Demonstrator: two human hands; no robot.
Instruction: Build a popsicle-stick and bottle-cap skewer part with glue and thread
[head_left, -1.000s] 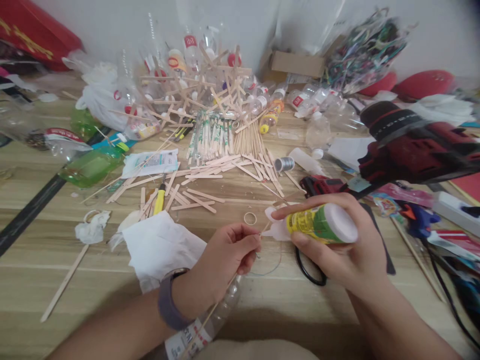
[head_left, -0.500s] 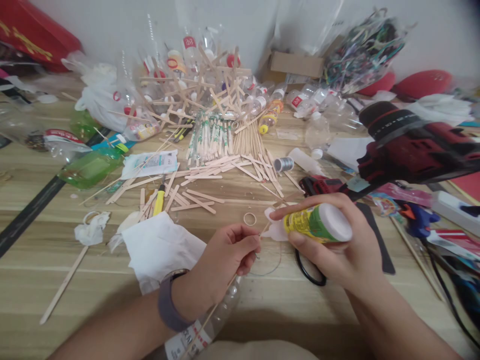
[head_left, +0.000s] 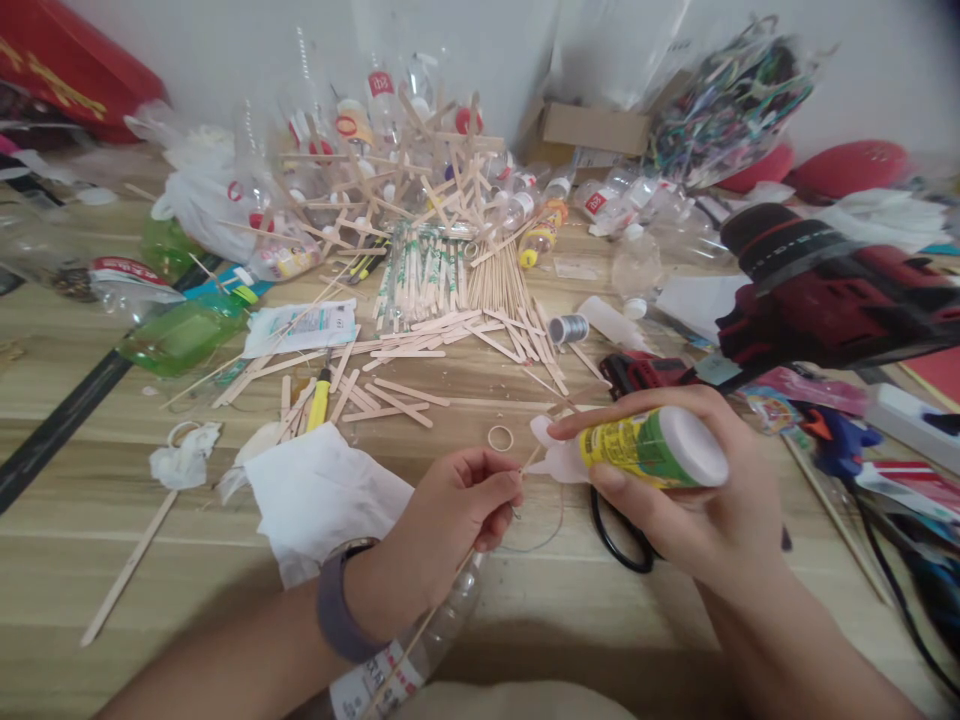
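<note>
My left hand [head_left: 469, 500] is closed in a pinch on a thin wooden skewer [head_left: 414, 640], whose tip pokes up past my fingers. My right hand [head_left: 697, 500] is wrapped round a glue bottle [head_left: 626, 446] with a yellow and green label, tilted so its nozzle points left. The nozzle is close to the skewer's tip; whether they touch I cannot tell. Under my left wrist lies a clear plastic bottle [head_left: 450, 615]. Beyond my fingers is a small wooden ring [head_left: 500, 438], and a thin wire [head_left: 551, 530] curves across the table between my hands.
A red and black power drill [head_left: 832, 290] stands at the right, near a black-handled loop [head_left: 622, 545]. Loose craft sticks [head_left: 390, 400], a yellow cutter [head_left: 319, 400] and white tissue [head_left: 322, 490] lie to the left. Bottles and a cardboard box [head_left: 592, 130] crowd the back.
My right hand has shifted slightly to the right with the glue bottle, drawing it a little away from my left fingers. My left hand has hardly moved.
</note>
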